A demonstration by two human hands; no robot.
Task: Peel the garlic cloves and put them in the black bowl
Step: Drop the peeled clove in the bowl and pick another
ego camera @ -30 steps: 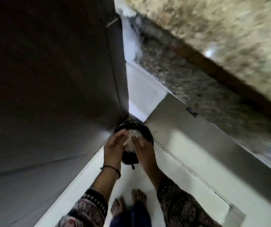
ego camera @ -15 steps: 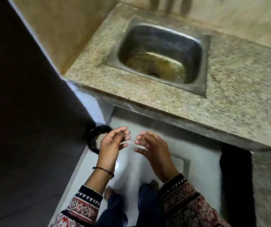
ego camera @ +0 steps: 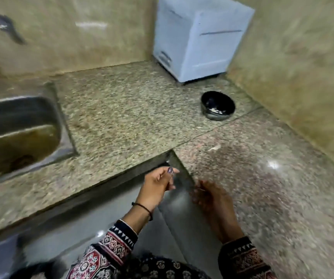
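Note:
The black bowl [ego camera: 217, 105] stands on the granite counter near the back right corner, with a few pale pieces lying in its bottom. A small pale scrap [ego camera: 214, 147], either peel or clove, lies on the counter in front of the bowl. My left hand [ego camera: 158, 184] and my right hand [ego camera: 210, 196] hover close together in front of the counter's inner corner, well short of the bowl. Both show loose, parted fingers with nothing visible in them. The right hand is blurred by motion.
A steel sink [ego camera: 19, 133] is sunk into the counter [ego camera: 121, 121] at the left. A white boxy appliance [ego camera: 198, 39] stands against the back wall behind the bowl. Tiled walls close the counter at the back and right.
The view has swung up from a black bin on the floor, past the sink, to the counter corner. My hands rose from over the bin to counter height and parted.

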